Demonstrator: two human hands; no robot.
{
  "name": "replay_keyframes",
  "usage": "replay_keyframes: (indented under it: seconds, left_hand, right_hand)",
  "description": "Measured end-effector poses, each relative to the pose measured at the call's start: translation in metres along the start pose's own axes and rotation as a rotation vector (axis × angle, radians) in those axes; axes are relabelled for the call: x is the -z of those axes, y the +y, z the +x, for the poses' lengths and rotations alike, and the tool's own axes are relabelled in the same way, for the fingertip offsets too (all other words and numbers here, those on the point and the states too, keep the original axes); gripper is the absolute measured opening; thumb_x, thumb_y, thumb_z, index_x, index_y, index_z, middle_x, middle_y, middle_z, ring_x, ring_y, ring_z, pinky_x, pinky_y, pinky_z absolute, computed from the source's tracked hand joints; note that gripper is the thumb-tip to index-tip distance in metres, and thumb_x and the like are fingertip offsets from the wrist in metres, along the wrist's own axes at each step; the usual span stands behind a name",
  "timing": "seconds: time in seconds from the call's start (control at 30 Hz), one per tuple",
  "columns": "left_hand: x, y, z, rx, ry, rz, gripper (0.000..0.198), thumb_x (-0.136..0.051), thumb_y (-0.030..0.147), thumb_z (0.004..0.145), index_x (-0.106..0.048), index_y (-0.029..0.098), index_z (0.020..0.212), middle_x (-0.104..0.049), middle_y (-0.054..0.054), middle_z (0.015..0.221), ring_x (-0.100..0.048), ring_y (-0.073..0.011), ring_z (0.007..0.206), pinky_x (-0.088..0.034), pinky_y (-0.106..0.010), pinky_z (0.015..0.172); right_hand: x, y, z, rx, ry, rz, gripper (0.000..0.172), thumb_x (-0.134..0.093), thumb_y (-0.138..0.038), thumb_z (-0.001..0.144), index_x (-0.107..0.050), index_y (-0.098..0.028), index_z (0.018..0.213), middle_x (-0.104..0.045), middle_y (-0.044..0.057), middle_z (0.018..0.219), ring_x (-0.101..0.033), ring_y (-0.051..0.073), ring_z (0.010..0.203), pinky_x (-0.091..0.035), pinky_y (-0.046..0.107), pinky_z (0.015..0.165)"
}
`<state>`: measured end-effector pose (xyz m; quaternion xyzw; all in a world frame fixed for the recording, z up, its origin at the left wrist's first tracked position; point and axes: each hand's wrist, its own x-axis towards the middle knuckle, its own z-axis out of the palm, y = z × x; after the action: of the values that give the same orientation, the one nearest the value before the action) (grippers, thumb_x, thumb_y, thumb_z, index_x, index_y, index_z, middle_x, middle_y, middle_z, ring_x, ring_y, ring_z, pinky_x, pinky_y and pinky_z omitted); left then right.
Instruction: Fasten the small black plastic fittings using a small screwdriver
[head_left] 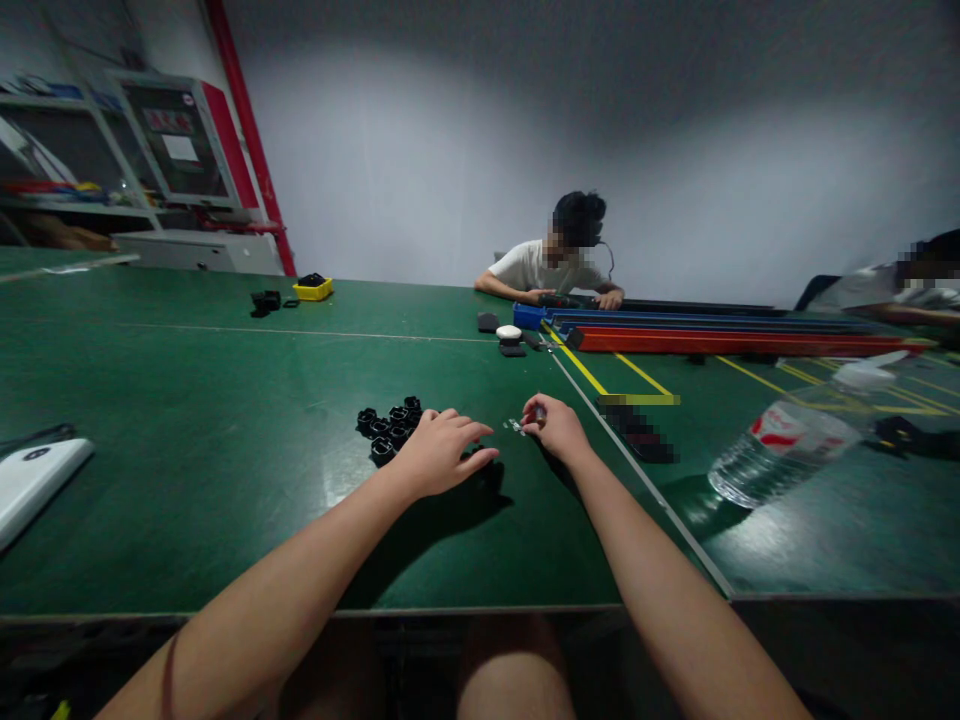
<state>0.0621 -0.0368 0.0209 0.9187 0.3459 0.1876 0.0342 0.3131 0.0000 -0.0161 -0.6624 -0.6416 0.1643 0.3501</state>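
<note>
My left hand hovers over the green table with its fingers apart and nothing in them. Just behind it and to its left lies a cluster of small black plastic parts, several of them ring-shaped; the hand hides some of them. My right hand is closed in a pinch, and what its fingertips hold is too small to make out. Beside those fingertips, on the table, lie several small shiny metal pieces.
A clear water bottle stands at right near a dark, blurred object. Long red and blue bars lie at the back right, where a person in a white shirt leans. A yellow box sits back left; a white device lies far left.
</note>
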Motion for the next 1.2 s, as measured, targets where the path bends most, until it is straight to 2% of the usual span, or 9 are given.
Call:
replay_keyframes:
  seconds: [0.33,0.73,1.2]
  left_hand:
    - [-0.002,-0.001,0.0,-0.005,0.013,-0.001,0.042,-0.043,0.054,0.099,-0.064,0.026,0.121,-0.071,-0.006,0.11,-0.059,-0.0258,0.104,-0.036,-0.04,0.086]
    - [-0.002,-0.001,0.0,-0.016,0.033,-0.013,0.041,-0.044,0.054,0.099,-0.065,0.025,0.119,-0.072,-0.007,0.109,-0.059,-0.026,0.102,-0.036,-0.04,0.085]
    - [-0.001,0.0,0.0,-0.003,0.011,-0.013,0.041,-0.043,0.054,0.099,-0.065,0.026,0.12,-0.071,-0.006,0.11,-0.059,-0.0262,0.104,-0.036,-0.04,0.087]
  right_hand:
    - [-0.006,0.002,0.001,0.024,0.035,-0.052,0.022,-0.071,-0.009,0.07,-0.063,-0.025,0.082,-0.072,-0.001,0.078,-0.068,0.018,0.073,-0.05,0.029,0.071]
    - [-0.007,-0.003,-0.002,0.071,0.003,-0.054,0.021,-0.075,-0.012,0.068,-0.062,-0.024,0.079,-0.071,-0.002,0.075,-0.067,0.018,0.07,-0.049,0.029,0.07]
    - [-0.009,-0.01,-0.006,0.066,-0.007,-0.175,0.02,-0.068,-0.015,0.072,-0.06,-0.025,0.086,-0.07,-0.001,0.08,-0.064,0.016,0.07,-0.043,0.025,0.062]
